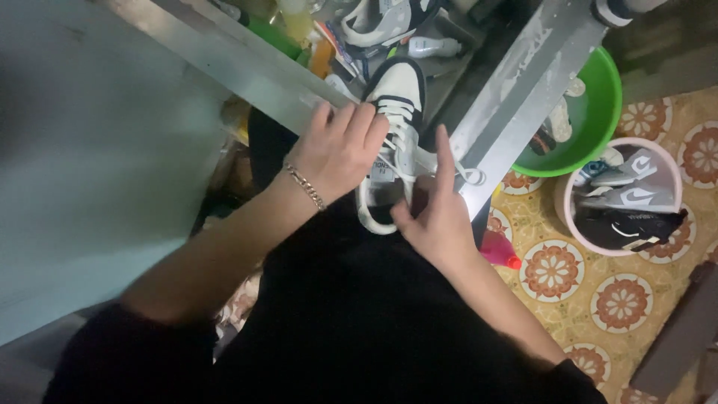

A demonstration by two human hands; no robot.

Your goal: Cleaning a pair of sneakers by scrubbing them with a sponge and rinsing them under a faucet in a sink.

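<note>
- One black and white shoe (396, 112) sits in front of the person, toe pointing away, between a grey panel (97, 150) on the left and a metal bar (523, 82) on the right.
- The left hand (340, 150) rests on the tongue of the shoe with its fingers curled over the white laces (400, 123).
- The right hand (434, 213) holds the heel side of the shoe, with one finger pointing up.
- One gold bracelet (305, 187) is on the left wrist.
- The laces could slip loose or knot up if a hand pulls too hard, and the shoe could tip, because it is held at one end only.
- One green tub (598, 135) and one pink bucket (669, 168) stand on the flowered floor (598, 299) to the right.
- The pink bucket holds about three shoes.
- One pink bottle (499, 251) lies near the right arm.
</note>
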